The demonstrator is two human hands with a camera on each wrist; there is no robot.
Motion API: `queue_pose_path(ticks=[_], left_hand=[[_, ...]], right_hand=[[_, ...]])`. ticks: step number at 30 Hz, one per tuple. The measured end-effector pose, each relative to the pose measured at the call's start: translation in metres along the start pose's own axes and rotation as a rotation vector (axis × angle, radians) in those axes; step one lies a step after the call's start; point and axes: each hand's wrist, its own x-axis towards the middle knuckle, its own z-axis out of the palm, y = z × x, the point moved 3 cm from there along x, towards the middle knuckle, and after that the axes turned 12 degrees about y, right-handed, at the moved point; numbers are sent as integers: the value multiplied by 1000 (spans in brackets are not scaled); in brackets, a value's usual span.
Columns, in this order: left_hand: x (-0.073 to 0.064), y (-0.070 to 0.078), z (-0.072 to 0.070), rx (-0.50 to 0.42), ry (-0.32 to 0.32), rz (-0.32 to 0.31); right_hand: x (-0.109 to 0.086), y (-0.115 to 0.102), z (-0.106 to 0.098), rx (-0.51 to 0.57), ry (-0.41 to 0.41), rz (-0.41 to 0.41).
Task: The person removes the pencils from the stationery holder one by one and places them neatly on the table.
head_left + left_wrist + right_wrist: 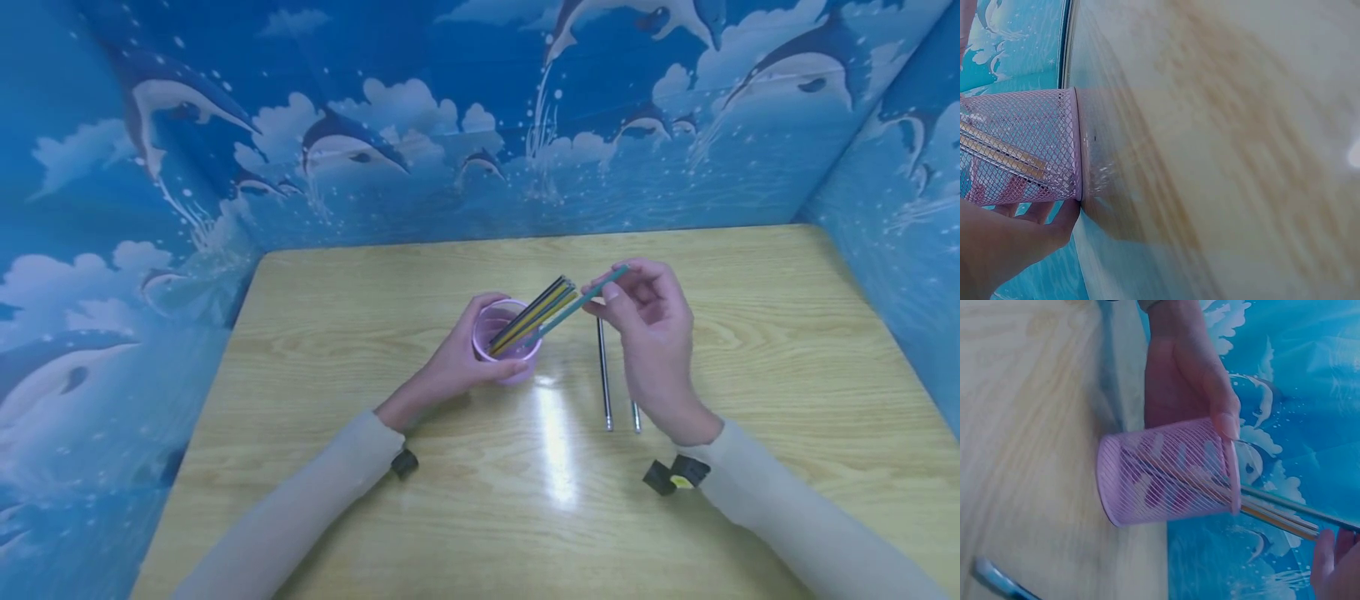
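Note:
My left hand (456, 354) holds a pink mesh pencil cup (1141, 515), with fingers and thumb curled around its side. In the right wrist view the cup's base is close to the tabletop. Several pencils (525, 321), dark and yellow ones among them, lean out of its mouth toward the right. My right hand (658, 337) pinches a green pencil (576, 305) near its upper end. The green pencil slants down to the left, its lower end at the cup's mouth. In the right wrist view, the right hand's fingertips (1324, 556) are beside the ends of the bundled pencils.
A dark pencil (604, 379) lies on the wooden table (360, 308) below the right hand. Beside it another pencil (637, 417) shows only its end, the rest hidden by that hand. Blue walls (420, 192) printed with dolphins border the table at the back and sides.

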Motion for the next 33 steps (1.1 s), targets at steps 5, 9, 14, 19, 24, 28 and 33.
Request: queue_pose_path(ticks=[5, 9, 14, 19, 24, 28, 33], left_hand=[[0, 0, 0, 4, 2, 4], [1, 0, 1, 21, 5, -2], [0, 0, -1, 44, 22, -20], [-2, 0, -2, 59, 28, -22], [-2, 0, -2, 59, 26, -14], [-2, -1, -1, 45, 19, -13], [-1, -1, 0, 11, 11, -5]], right_hand=[[7, -12, 1, 81, -98, -29], [12, -22, 0, 108, -135, -65], [15, -33, -1, 145, -123, -93], [17, -39, -7, 133, -106, -91], [18, -43, -18, 118, -93, -82], [19, -46, -28, 117, -90, -67], [22, -48, -41, 109, -93, -25]])
